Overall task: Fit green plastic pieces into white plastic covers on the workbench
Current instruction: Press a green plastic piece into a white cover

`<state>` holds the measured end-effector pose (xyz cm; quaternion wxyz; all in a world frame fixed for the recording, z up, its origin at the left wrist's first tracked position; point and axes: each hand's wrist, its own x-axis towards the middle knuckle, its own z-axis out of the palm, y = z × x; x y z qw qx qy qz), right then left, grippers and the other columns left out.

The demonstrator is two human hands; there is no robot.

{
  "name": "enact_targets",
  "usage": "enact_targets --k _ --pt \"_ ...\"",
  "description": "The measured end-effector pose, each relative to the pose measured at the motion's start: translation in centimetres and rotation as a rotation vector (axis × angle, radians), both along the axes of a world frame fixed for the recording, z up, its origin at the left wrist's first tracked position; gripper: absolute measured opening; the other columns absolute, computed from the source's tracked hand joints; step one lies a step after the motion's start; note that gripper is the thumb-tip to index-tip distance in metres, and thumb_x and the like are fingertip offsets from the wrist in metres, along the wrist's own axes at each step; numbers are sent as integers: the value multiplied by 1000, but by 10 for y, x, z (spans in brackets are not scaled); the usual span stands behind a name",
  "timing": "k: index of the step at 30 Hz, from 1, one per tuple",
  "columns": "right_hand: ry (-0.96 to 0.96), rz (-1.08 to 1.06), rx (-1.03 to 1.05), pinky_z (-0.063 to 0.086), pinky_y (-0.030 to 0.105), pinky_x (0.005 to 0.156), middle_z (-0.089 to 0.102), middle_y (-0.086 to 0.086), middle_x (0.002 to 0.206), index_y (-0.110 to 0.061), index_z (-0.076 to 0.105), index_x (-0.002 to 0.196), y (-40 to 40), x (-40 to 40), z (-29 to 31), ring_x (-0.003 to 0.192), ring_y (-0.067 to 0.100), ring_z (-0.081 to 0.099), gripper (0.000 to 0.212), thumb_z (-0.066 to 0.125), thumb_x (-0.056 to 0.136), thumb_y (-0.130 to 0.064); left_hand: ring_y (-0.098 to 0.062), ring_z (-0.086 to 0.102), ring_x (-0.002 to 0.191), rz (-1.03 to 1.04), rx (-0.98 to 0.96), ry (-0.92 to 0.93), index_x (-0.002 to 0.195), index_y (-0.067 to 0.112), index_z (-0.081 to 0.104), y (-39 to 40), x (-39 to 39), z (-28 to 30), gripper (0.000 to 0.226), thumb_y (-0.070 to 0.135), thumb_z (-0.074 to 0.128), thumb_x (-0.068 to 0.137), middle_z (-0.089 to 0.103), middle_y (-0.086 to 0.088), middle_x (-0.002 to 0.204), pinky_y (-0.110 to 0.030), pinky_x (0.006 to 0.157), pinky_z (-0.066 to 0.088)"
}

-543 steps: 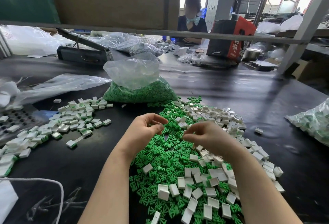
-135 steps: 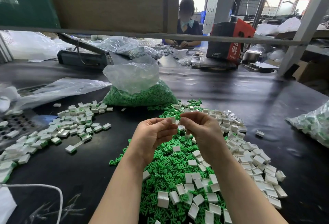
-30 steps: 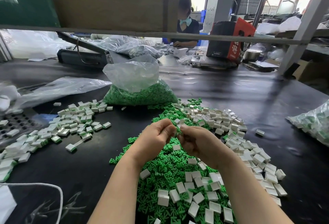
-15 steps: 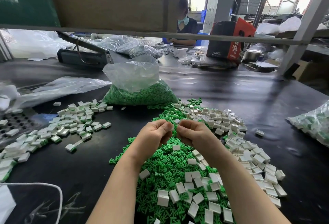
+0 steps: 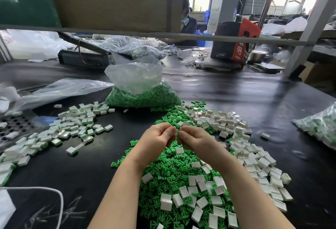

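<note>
Near edge of bench [image 5: 272, 90]: loose green pieces [image 5: 169, 166] heaped with white covers [image 5: 258, 157]. Above heap, left hand [image 5: 157, 136] and right hand [image 5: 193, 138] meet, fingertips pinching one small white-and-green part [image 5: 177, 132]; seating not visible. Advise square alignment, even thumb pressure. Left: finished units [image 5: 78, 125]. Far: bag of green stock [image 5: 141, 86].

Both hands meet above a heap of green plastic pieces [image 5: 169, 170] on the black counter [image 5: 254, 97]. The left hand [image 5: 158, 136] and right hand [image 5: 192, 138] pinch one small white cover [image 5: 177, 132] between their fingertips. Loose white covers [image 5: 236, 137] spread to the right, assembled pieces [image 5: 72, 126] lie at left, and a clear bag of green pieces [image 5: 141, 90] stands behind.
</note>
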<state>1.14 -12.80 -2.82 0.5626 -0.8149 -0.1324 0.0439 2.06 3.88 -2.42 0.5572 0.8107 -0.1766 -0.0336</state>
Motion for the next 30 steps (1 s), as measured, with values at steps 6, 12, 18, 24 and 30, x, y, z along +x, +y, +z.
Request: enact_targets --k 6,12,18,24,30 --pt "41 9 37 27 30 55 45 -11 53 -19 60 71 -1 -3 -1 56 15 34 36 45 103 -23 -16 38 59 -47 -36 49 73 8 52 1 1 0 33 24 48 102 45 2 61 -30 58 31" --pt "8 -28 44 28 32 56 45 -4 57 -15 59 70 1 -1 -2 60 20 36 34 46 101 -19 -17 37 60 -32 -18 39 71 15 52 0 1 -1 33 26 48 102 46 6 58 -32 58 30" --pt "-47 -82 7 29 31 54 42 -5 58 -16 49 68 3 0 -1 55 12 35 33 45 101 -17 -14 38 57 -18 8 27 69 18 53 -1 4 -3 34 27 48 101 47 9 57 -33 59 31" --pt "-5 -2 -58 29 37 60 42 -6 59 -15 49 70 -3 -4 3 61 19 34 32 46 102 -19 -15 36 58 -35 -43 80 70 18 52 1 4 -4 35 30 46 102 45 5 59 -32 58 30" --pt "-2 53 -106 34 33 57 47 -3 59 -18 59 69 -5 -6 7 59 18 39 33 51 100 -23 -10 35 56 -97 -33 103 74 14 51 2 2 -2 30 21 46 103 44 7 60 -23 55 30"
